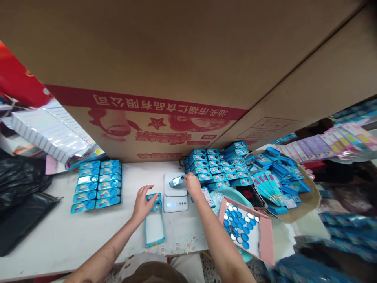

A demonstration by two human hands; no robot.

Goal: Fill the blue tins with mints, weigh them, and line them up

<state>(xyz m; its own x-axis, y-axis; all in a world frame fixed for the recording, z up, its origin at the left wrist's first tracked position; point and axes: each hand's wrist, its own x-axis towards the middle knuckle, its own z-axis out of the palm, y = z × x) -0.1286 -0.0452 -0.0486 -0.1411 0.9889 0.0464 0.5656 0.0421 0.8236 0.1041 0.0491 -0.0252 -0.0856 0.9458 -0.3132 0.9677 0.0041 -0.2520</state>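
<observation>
My right hand (193, 185) pinches the end of a small blue box (176, 181) with a round hole in its top. It holds the box at the platform of a white digital scale (176, 204), whose display is lit. My left hand (143, 203) is open, thumb and fingers apart, beside the scale. Its thumb reaches over small blue boxes (158, 206) at the far end of an open, shallow blue-edged tray (154, 228). The near part of that tray shows a bare white bottom. Whether the left hand touches the boxes is unclear.
Blue boxes stand in two rows (97, 184) at left and in stacks (216, 165) behind my right hand. A pink box lid (266, 239) holding blue round caps (240, 224) rests over a turquoise basin (232, 193). A carton (312, 192) of blue boxes lies right; a large cardboard box (153, 51) rises behind.
</observation>
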